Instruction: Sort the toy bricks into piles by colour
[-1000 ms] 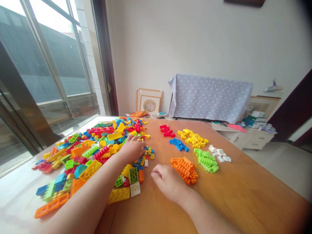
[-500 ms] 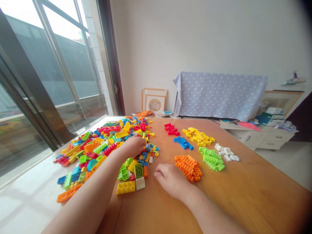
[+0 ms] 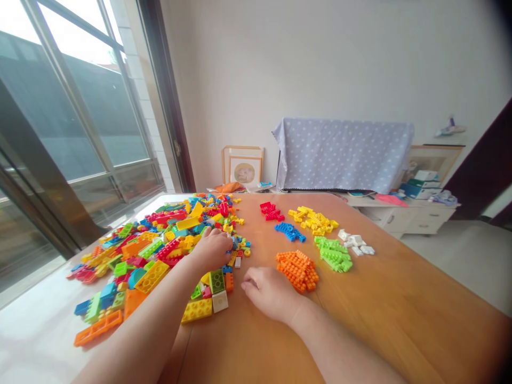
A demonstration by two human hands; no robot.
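six one-colour piles lie sorted, a bigger mixed heap unsorted; left hand, right hand: grip i cannot tell.

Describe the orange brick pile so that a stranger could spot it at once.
On the wooden table, look right of the big mixed heap of toy bricks to the single-colour piles. The orange brick pile lies beside the right hand; it is the only orange one among them, and the nearest.
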